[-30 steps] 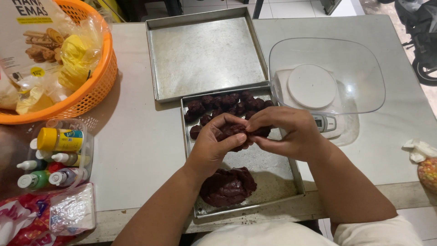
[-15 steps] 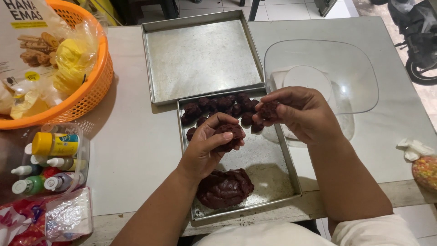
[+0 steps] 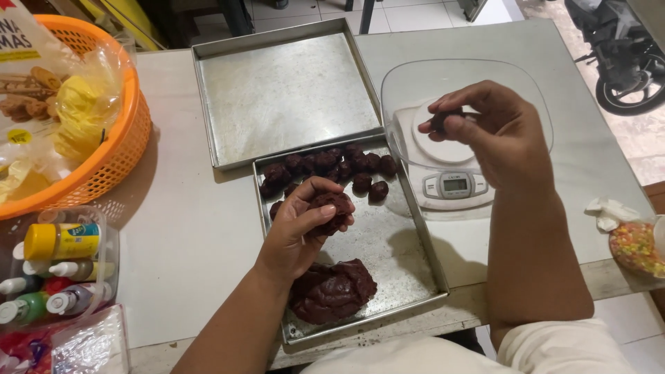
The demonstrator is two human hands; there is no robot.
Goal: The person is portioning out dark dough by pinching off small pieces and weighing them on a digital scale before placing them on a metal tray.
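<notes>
We see our left hand (image 3: 299,232) over the nearer metal tray (image 3: 409,239), which lies at the front edge of the surface (image 3: 187,228). The grip of this hand is clenched around a lump of dark brown dough (image 3: 331,208); the thumb lies across it and the fingers curl under it. Below the wrist, in the front part of the same tray, a larger mass of the dough (image 3: 334,291) rests on the metal. Along the far wall of this tray small dough balls (image 3: 339,165) lie close together in a row, and two more lie just beside them toward the middle.

Our right hand (image 3: 495,135) is raised over the clear bowl (image 3: 533,86), which stands on a white kitchen scale (image 3: 454,183) to the right of the tray. Its grip is grasping a small piece of dough (image 3: 441,121) between the thumb and the fingertips, above the inside of the bowl. We cannot tell if the piece touches the bowl.

Behind the nearer tray stands a second metal tray (image 3: 284,97), toward the far edge of the surface. At the left edge there is an orange basket (image 3: 114,149) with packets inside, and in front of it a clear box with small bottles (image 3: 59,266). At the right front corner lies a container of coloured sprinkles (image 3: 634,246).
</notes>
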